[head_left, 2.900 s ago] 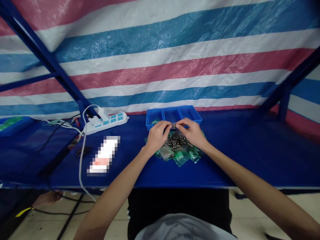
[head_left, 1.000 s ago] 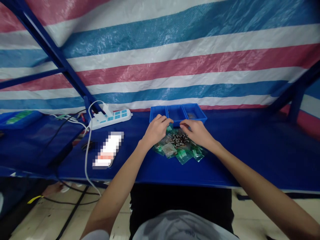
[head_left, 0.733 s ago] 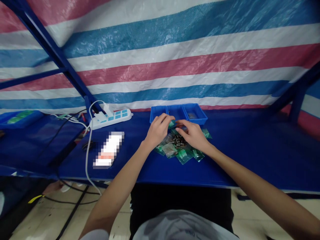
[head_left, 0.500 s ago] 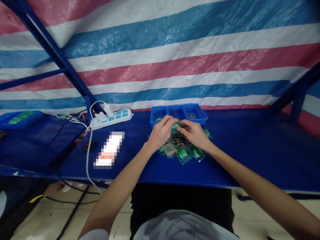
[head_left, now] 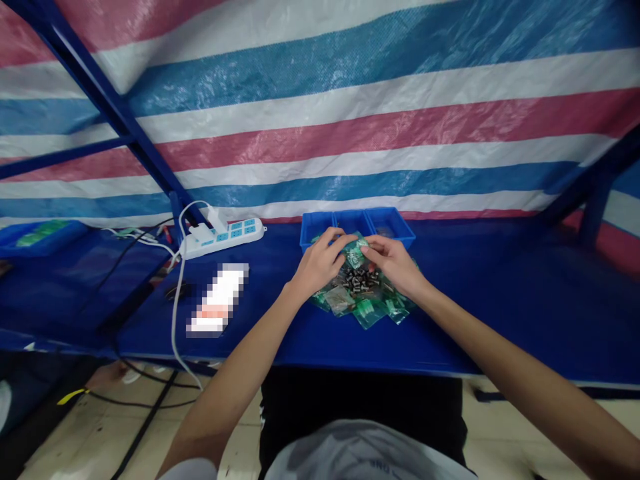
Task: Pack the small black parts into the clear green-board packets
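Between my two hands is a small green-tinted plastic bag (head_left: pixel 356 252), raised over a heap of small dark metal parts that look like screws (head_left: pixel 361 280). My left hand (head_left: pixel 323 261) has its fingers closed on the bag's left side. My right hand (head_left: pixel 393 263) pinches the bag's right edge between thumb and fingers. What the bag contains is too small to make out. Around the heap lie several more green bags (head_left: pixel 369 312), and one clear bag (head_left: pixel 340 301) with pale contents rests at its front left.
A blue three-compartment tray (head_left: pixel 395 223) stands just behind my hands. To the left are a white power strip (head_left: pixel 245 230) with plugs and cables, and a blurred-out white rectangle (head_left: pixel 220 300). Another blue tray (head_left: pixel 45 243) with green bags sits far left. Striped sheeting (head_left: pixel 350 133) hangs behind the table.
The green bag has turned and now shows more of its face between my hands. My fingers have shifted slightly around it; the heap beneath looks the same.
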`<state>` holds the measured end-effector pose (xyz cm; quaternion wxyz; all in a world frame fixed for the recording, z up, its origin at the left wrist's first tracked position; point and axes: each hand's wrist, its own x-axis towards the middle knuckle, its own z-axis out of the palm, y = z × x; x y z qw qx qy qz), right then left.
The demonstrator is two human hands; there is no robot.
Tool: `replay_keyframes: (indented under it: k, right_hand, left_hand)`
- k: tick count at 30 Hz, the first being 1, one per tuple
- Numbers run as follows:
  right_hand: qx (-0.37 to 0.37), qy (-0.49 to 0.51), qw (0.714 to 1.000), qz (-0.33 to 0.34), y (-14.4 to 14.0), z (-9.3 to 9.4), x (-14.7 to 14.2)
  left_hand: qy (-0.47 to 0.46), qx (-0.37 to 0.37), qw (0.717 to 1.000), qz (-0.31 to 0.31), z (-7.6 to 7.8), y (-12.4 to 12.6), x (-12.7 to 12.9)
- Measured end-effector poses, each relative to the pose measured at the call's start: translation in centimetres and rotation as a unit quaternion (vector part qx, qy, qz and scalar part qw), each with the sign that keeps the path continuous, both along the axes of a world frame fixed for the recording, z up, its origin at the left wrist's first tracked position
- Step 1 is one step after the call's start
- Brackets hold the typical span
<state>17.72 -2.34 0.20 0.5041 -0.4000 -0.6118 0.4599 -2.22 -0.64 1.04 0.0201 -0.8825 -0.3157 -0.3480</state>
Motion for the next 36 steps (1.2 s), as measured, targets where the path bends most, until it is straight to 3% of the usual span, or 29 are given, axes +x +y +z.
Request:
replay_keyframes:
  k: [4, 9, 13, 21, 28, 36]
  right_hand:
    - [0.003, -0.01, 0.999, -0.034, -0.1, 0.1, -0.1]
    - [0.08, -0.106, 0.99, -0.045, 0.0, -0.3, 0.3]
    - [0.112, -0.167, 0.978, -0.051, -0.1, -0.4, 0.2]
    - [0.018, -0.063, 0.996, -0.055, 0.4, -0.3, 0.5]
    - [0.047, -0.038, 0.995, -0.074, -0.1, 0.2, 0.3]
    - [0.054, 0.017, 0.996, -0.073, -0.5, 1.0, 0.1]
  left_hand:
    - [0.006, 0.018, 1.0, 0.018, -0.3, 0.1, 0.0]
    - [0.001, 0.034, 0.998, 0.061, -0.3, 0.1, 0.2]
    - [-0.001, 0.003, 0.996, 0.093, -0.1, 0.0, 0.4]
    - [-0.049, -0.065, 0.995, 0.051, -0.1, -0.6, 0.9]
    - [0.014, -0.07, 0.997, 0.029, -0.3, -0.8, 0.9]
    - [-0.005, -0.01, 1.0, 0.002, -0.3, -0.7, 1.1]
